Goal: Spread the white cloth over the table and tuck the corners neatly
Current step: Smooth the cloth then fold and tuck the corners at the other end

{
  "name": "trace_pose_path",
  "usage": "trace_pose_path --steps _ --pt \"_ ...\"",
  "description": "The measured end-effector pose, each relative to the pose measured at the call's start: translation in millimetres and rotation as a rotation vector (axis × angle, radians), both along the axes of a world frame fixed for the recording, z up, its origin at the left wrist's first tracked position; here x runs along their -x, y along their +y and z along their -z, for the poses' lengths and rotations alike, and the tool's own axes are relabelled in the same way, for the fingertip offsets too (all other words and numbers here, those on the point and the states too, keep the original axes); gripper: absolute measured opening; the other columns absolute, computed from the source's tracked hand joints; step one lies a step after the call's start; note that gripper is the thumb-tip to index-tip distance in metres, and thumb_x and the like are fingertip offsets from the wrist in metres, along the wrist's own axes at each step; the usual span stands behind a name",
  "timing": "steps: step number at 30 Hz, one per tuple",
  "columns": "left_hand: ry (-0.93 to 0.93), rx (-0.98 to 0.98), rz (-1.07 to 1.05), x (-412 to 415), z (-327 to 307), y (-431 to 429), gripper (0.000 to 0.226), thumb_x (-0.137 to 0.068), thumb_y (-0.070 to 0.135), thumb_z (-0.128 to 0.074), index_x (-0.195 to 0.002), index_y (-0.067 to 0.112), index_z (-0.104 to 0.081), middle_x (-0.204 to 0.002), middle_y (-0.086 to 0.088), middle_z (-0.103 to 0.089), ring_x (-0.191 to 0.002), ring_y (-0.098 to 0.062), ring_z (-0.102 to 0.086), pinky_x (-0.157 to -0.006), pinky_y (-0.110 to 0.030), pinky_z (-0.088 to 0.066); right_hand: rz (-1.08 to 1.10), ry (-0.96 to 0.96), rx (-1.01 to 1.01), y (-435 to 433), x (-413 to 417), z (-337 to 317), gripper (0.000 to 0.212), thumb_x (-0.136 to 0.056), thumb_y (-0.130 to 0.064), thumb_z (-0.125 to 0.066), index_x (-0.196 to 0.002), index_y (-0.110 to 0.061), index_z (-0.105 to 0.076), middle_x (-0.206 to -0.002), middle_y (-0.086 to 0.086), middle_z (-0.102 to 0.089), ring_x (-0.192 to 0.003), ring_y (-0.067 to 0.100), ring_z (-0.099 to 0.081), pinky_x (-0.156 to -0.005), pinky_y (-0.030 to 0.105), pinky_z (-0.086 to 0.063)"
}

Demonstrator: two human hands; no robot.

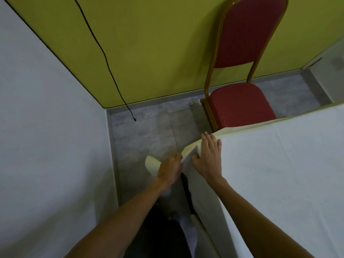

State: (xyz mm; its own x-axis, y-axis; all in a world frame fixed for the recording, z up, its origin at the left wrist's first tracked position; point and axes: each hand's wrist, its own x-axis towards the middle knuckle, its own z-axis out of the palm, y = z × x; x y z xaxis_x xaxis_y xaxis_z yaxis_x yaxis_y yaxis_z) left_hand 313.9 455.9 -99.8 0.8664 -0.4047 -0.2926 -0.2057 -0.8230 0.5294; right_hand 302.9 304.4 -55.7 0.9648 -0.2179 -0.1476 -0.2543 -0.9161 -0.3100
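The fingers (207,141) of the right hand (209,161) are held straight and a little spread. They are pressed flat on the white cloth (279,174), right at the corner of the table, in the middle of the frame. The table itself is hidden under the cloth.

Just to the left, the fingers (176,159) of the left hand (170,169) are curled, and the loose edge of the cloth is pinched in them. The fingertips cannot be seen well. A flap (151,163) of the cloth sticks out to the left beside that hand, over the grey floor (149,131).

The cloth is already spread over the top, which fills the right side of the frame. It also hangs down the side at the bottom middle.

The corner tuck seems to be the step in hand, with the top held down while the hanging part is folded. Next, the pinched fold likely needs to be pulled tight, laid flat against the side and pushed under. The top must be kept from sliding.

A red chair (242,108) is seen at the upper right, in front of a yellow wall (158,43). A black cable (104,53) hangs at the upper left.
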Motion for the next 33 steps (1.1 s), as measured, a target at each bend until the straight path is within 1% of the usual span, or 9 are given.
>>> trace_pose_path --steps 4,8,11,15,19,22,27,30,33 --pt "0.093 -0.034 -0.072 36 19 -14 0.02 -0.099 0.017 -0.05 -0.114 0.008 -0.059 -0.115 -0.012 -0.062 -0.096 -0.027 -0.065 -0.082 -0.037 -0.055 -0.026 -0.014 0.061 2 1 0 0.063 -0.091 -0.028 -0.06 -0.147 -0.007 -0.038 -0.159 0.012 -0.034 -0.151 0.032 -0.02 -0.124 0.052 -0.005" --pt "0.155 -0.032 -0.144 73 40 -38 0.029 -0.102 0.02 -0.043 -0.127 0.01 -0.052 -0.126 -0.012 -0.056 -0.105 -0.027 -0.061 -0.091 -0.037 -0.05 -0.033 -0.029 0.073 2 1 0 0.069 -0.091 -0.044 -0.053 -0.148 -0.009 -0.035 -0.161 0.011 -0.028 -0.153 0.03 -0.014 -0.12 0.045 0.006" --pt "0.226 -0.004 -0.191 100 52 -56 0.029 -0.102 0.021 -0.042 -0.129 0.012 -0.049 -0.126 -0.009 -0.051 -0.104 -0.026 -0.06 -0.091 -0.036 -0.051 -0.022 -0.028 0.085 3 1 2 0.078 -0.09 -0.054 -0.053 -0.15 -0.009 -0.033 -0.162 0.011 -0.027 -0.153 0.029 -0.013 -0.121 0.043 0.006" --pt "0.317 0.155 -0.299 132 65 -78 0.022 -0.102 0.019 -0.043 -0.119 0.01 -0.054 -0.116 -0.008 -0.056 -0.1 -0.024 -0.061 -0.089 -0.036 -0.054 -0.065 -0.036 0.119 1 0 7 0.079 -0.088 -0.037 -0.07 -0.149 -0.006 -0.031 -0.16 0.014 -0.029 -0.152 0.033 -0.015 -0.124 0.051 -0.003" --pt "0.298 0.229 -0.423 149 83 -87 0.029 -0.102 0.027 -0.044 -0.126 0.012 -0.053 -0.115 -0.005 -0.058 -0.097 -0.021 -0.064 -0.084 -0.035 -0.057 -0.079 -0.056 0.124 1 1 9 0.086 -0.083 -0.027 -0.077 -0.151 -0.006 -0.028 -0.16 0.013 -0.028 -0.153 0.032 -0.012 -0.124 0.05 -0.001" --pt "0.368 0.339 -0.524 152 85 -86 0.035 -0.102 0.027 -0.04 -0.127 0.008 -0.056 -0.111 -0.009 -0.061 -0.098 -0.023 -0.062 -0.087 -0.038 -0.055 -0.071 -0.062 0.115 1 0 8 0.083 -0.083 -0.018 -0.077 -0.15 -0.006 -0.029 -0.16 0.013 -0.029 -0.153 0.032 -0.012 -0.124 0.049 0.0" --pt "0.567 0.58 -0.675 151 83 -70 0.034 -0.092 0.025 -0.054 -0.126 0.026 -0.058 -0.109 0.001 -0.061 -0.1 -0.016 -0.061 -0.09 -0.033 -0.053 -0.071 -0.059 0.116 1 -2 7 0.081 -0.085 -0.018 -0.076 -0.15 -0.007 -0.029 -0.16 0.012 -0.028 -0.153 0.031 -0.01 -0.122 0.046 0.004" --pt "0.472 0.696 -0.856 115 78 -54 0.03 -0.092 0.03 -0.048 -0.121 0.029 -0.057 -0.118 0.0 -0.061 -0.105 -0.011 -0.06 -0.085 -0.023 -0.049 -0.074 -0.055 0.097 1 -2 7 0.082 -0.083 -0.017 -0.077 -0.15 -0.006 -0.03 -0.16 0.013 -0.029 -0.153 0.032 -0.011 -0.123 0.048 0.002" --pt "0.341 0.823 -0.805 40 55 -45 0.042 -0.096 0.041 -0.042 -0.132 0.022 -0.054 -0.133 0.003 -0.055 -0.118 -0.01 -0.053 -0.097 -0.027 -0.047 -0.083 -0.071 0.091 1 -1 6 0.081 -0.082 -0.015 -0.077 -0.148 -0.004 -0.031 -0.158 0.015 -0.031 -0.152 0.033 -0.014 -0.123 0.049 0.0"
